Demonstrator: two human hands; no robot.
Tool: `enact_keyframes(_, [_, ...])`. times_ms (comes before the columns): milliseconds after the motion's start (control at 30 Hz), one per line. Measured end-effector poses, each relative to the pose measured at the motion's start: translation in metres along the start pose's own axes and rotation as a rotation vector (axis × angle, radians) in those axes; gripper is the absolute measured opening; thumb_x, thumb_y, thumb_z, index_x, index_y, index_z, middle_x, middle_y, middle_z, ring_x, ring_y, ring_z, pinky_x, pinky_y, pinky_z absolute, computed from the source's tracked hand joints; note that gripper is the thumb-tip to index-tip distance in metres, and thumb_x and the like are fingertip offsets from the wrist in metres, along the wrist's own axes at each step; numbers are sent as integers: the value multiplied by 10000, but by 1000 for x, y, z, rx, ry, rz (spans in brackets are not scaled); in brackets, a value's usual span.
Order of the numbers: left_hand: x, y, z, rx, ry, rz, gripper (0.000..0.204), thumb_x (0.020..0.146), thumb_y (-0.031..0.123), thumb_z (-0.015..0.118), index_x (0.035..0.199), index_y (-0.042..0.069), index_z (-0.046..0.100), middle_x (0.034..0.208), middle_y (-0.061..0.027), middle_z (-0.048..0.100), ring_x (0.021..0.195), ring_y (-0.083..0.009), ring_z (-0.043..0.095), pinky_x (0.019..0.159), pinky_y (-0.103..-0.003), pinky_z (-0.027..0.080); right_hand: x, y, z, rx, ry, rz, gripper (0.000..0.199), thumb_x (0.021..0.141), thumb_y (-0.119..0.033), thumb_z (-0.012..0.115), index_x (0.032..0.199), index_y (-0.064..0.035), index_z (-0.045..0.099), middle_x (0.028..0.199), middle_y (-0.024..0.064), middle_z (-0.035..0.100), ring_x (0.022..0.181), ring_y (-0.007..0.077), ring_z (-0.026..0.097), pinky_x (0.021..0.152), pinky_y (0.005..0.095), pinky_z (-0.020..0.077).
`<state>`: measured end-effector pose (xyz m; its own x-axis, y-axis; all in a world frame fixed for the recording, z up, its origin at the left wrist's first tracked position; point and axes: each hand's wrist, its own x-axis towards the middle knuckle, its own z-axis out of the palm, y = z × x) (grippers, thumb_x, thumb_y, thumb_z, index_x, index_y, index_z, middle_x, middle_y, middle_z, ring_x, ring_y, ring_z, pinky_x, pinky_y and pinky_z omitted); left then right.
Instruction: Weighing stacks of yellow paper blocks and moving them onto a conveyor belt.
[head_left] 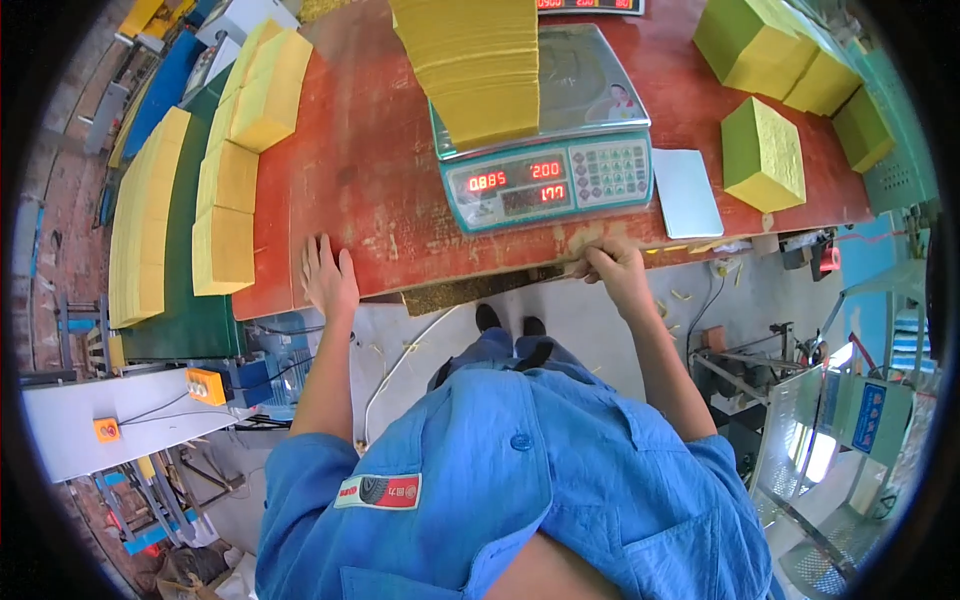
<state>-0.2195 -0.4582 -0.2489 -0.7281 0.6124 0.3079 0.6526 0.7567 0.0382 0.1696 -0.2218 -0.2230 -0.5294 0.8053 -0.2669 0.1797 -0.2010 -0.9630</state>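
My left hand (328,280) lies on the front edge of the red table (350,190), its fingers stretched out and spread, holding nothing. Farther right along that edge, my right hand (618,268) has its fingers curled in a pinch; whatever is between them is too small to make out. Between and beyond the hands stands a teal weighing scale (548,185) with lit red digits and a keypad. A tall stack of yellow sheets (475,75) rests on the left part of its metal pan. A pale blue pad (688,192) lies just right of the scale.
Yellow blocks (763,155) stand at the right, with more (745,45) behind. Rows of yellow blocks (225,178) line the left side, beside a green surface (180,250). Another display (590,5) shows at the far edge. A perforated metal machine (800,430) stands low at right.
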Motion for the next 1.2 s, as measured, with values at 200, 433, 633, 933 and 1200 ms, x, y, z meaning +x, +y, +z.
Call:
enact_keyframes(200, [-1, -2, -1, -51, -27, -49, 509, 950, 356, 491, 1390, 101, 492, 1504, -109, 402, 1405, -285, 333, 1150, -446, 246, 2, -4, 5, 40, 41, 19, 191, 893, -103, 543, 864, 35, 672, 737, 90, 675, 633, 137, 635, 563, 246, 504])
enact_keyframes(433, [6, 1, 8, -82, -25, -16, 530, 937, 357, 498, 1392, 88, 487, 1485, -125, 426, 1371, -308, 384, 1119, -450, 295, 0, -6, 0, 41, 80, 38, 192, 868, -90, 558, 860, 50, 689, 707, 100, 681, 626, 155, 659, 584, 288, 545])
enact_keyframes(633, [11, -35, 17, -280, -28, -43, 437, 937, 278, 526, 1260, -8, 595, 1412, -209, 489, 1315, -360, 442, 1104, -444, 329, 6, 6, 11, -49, 111, -20, 189, 822, -109, 548, 777, 32, 667, 683, 95, 681, 607, 159, 660, 575, 302, 541])
enact_keyframes(933, [29, 153, -139, -1157, -74, 215, 180, 971, 43, 520, 1086, -38, 632, 1057, -130, 666, 929, -189, 649, 844, -310, 513, -2, -3, 6, -41, 128, 22, 216, 847, -140, 545, 781, 37, 650, 675, 98, 671, 608, 168, 660, 585, 318, 536])
enact_keyframes(1200, [30, 348, -177, -1300, -432, 1147, 137, 877, -55, 579, 982, -17, 659, 956, -124, 681, 876, -201, 661, 790, -298, 514, -7, 16, 7, 47, 148, -73, 212, 861, -177, 577, 860, 27, 636, 723, 101, 666, 696, 162, 652, 645, 328, 516])
